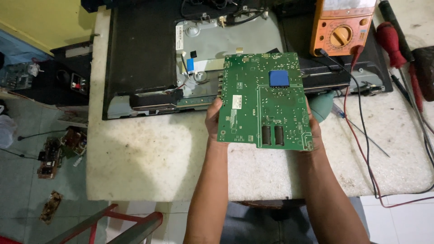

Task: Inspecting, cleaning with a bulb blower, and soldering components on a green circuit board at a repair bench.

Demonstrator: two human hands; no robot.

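Left hand (214, 121) and right hand (313, 131) each clamp one side edge of a green rectangular circuit board (264, 100), held lifted above the desk's (149, 158) near edge. Board appears already freed; the opened black flat-panel chassis (149, 58) lies at the far edge, orange multimeter (341, 27) toward the far right corner. Nothing visibly refitted yet.

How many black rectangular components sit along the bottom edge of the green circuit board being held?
2: the left black component and the right black component stand side by side near the green circuit board's lower edge. The underside is hidden.
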